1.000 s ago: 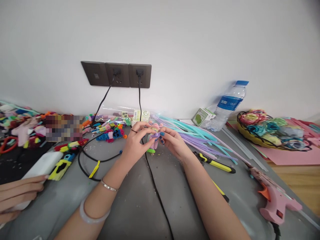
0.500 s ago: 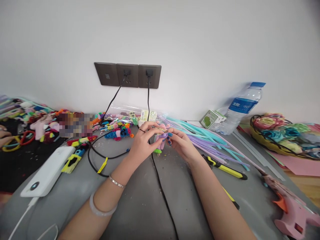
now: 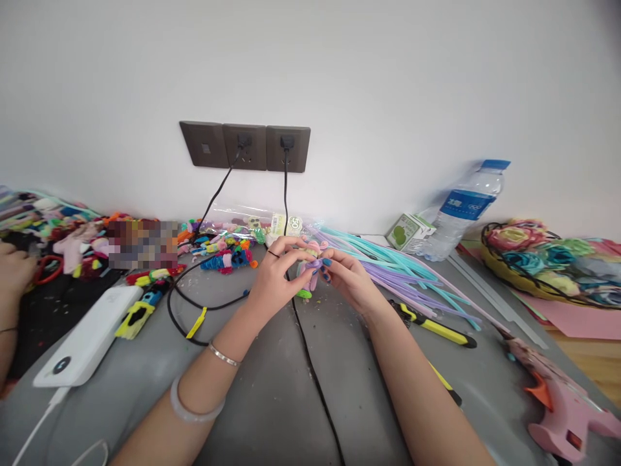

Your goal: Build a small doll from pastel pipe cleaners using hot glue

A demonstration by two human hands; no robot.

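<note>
My left hand (image 3: pixel 277 278) and my right hand (image 3: pixel 348 279) meet above the grey table. Between their fingertips is a small fuzzy pipe-cleaner figure (image 3: pixel 315 247), pink at the top, with a purple piece at its middle and bright green at its foot. The left thumb and fingers pinch it from the left. From the right, the blue-nailed fingers are closed at the purple piece; fingers hide much of the figure. Right of my hands lie turquoise, purple and pink pipe cleaners (image 3: pixel 407 264).
Yellow-black handled pliers (image 3: pixel 444 329), a pink glue gun (image 3: pixel 557 414), a leaning water bottle (image 3: pixel 466 207) and a drink carton (image 3: pixel 407 232) are on the right. Leftward lie a white power bank (image 3: pixel 92 336), black cables (image 3: pixel 310 362) and pipe-cleaner figures (image 3: pixel 228 260). Another person's hand (image 3: pixel 14 275) shows far left.
My hands keep hold of the figure, with barely any finger movement. The whole view has shifted slightly. At far left the other person's hand reaches further into view, covering the yellow loop.
</note>
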